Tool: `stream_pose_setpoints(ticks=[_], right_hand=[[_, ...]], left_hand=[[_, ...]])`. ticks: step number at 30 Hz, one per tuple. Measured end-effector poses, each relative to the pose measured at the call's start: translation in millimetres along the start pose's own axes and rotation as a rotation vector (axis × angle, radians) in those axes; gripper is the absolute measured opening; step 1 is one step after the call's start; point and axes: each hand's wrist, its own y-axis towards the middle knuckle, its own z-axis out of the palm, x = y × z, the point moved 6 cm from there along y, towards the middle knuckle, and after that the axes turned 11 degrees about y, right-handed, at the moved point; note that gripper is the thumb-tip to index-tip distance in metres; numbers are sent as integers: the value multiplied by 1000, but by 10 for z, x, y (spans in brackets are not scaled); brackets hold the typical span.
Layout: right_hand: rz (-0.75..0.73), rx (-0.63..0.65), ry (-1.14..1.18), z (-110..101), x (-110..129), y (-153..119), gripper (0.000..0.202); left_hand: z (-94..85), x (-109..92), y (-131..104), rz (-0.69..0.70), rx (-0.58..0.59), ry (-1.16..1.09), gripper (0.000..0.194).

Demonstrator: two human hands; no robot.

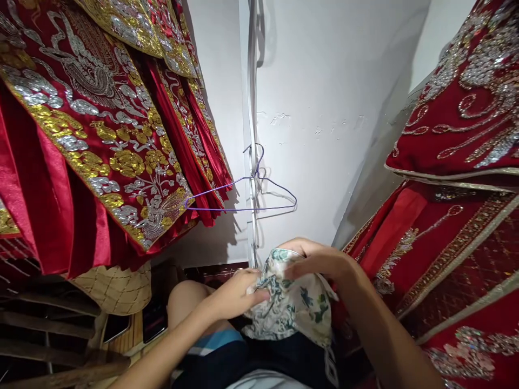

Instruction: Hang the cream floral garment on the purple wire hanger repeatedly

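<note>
White wall (324, 70), sequined red robes (89, 124), thin purple hanger (239, 209).
Left hand (243, 292) and right hand (314, 262) pinch the soft, crumpled, leaf-print cloth (290, 305) above the lap, fingers curled into its gathered folds.

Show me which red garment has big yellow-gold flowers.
The left garment, nearer the purple hanger: its panel bears those gold flowers, while the right garment shows mostly silvery beadwork.

Thin purple hanger (219, 209): smooth, slightly glossy. Crumpled cream cloth with green leaf print (300, 302): soft sheen. Red embroidered garment (97, 119): satin-like cloth, glittering raised gold-and-silver stitching.
</note>
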Motion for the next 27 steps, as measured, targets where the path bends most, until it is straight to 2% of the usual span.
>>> stream_pose_setpoints(ticks=[1,3,6,8,9,11,13,15,18,21,25,27], right_hand=[[-39,-58,-106,-85,25,-16,13],[-208,-296,-329,-364,100,16,3],[-515,-673,-506,-814,143,201,20],[-591,-844,-544,-1069,66,423,43],[-589,-877,-546,-1170,11,555,55],[-539,-882,-565,-1308,-95,793,58],[-490,-854,-586,-1373,-173,929,42],[-469,-841,-599,-1387,-220,941,25],[-462,-843,-597,-1366,-258,821,13],[-461,-846,-588,-1340,-262,668,8],[-463,-846,-563,-1292,-231,530,15],[-466,-851,-543,-1240,-222,499,22]], left_hand=[[9,118,-80,-26,28,98,61],[-106,344,-202,-58,71,298,57],[-486,663,-258,-164,106,529,48],[-794,811,-231,-252,65,591,33],[-942,860,-208,-284,31,593,30],[-1208,932,-161,-329,-48,578,34],[-1415,998,-124,-373,-114,585,40],[-1545,1067,-99,-442,-153,623,41],[-1604,1097,-63,-544,-205,677,43],[-1588,1017,-28,-599,-273,675,45],[-1642,922,-17,-655,-360,624,44],[-1713,844,23,-582,-428,589,43]])
